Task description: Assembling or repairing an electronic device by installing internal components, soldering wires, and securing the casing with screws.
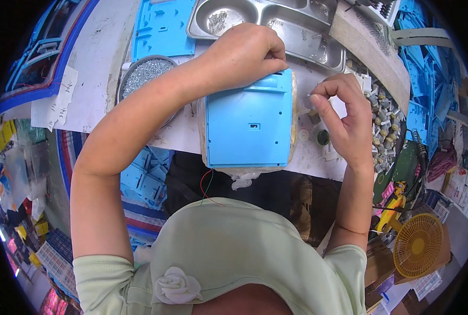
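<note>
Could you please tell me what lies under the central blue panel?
A pale, film-covered pad shows around the blue panel, and red and green wires show at its lower edge. Everything else is covered.

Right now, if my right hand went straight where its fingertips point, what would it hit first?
Your right hand would probably meet the blue panel; depth is unclear, so it might pass above.

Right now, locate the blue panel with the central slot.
In the head view's centre, the blue panel lies right of the round bowl, its top edge by the left hand.
</note>
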Available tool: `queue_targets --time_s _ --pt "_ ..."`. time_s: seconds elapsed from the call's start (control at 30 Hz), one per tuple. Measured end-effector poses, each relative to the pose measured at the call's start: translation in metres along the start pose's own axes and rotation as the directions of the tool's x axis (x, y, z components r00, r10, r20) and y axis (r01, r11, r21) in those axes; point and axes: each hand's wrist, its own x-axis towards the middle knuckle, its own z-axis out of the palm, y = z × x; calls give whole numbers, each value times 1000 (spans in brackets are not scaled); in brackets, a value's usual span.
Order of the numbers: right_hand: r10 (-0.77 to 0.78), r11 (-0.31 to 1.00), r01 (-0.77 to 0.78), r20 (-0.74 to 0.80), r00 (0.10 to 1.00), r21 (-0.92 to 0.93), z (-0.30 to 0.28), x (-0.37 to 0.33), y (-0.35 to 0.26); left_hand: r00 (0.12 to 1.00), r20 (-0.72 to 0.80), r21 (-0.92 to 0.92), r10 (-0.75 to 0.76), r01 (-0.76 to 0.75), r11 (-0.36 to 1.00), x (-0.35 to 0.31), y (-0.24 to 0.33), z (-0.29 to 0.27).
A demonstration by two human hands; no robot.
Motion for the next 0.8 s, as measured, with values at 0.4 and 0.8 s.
queue_targets --time_s 0.4,0.8 --pt "-240 971 239 -46 970 -35 12 -4 -14 994 -99 -244 -47 21 970 -42 47 -22" --pt "-194 942 230 162 967 -244 18 -2 -19 901 -393 -34 -184 186 982 -114 31 -27"
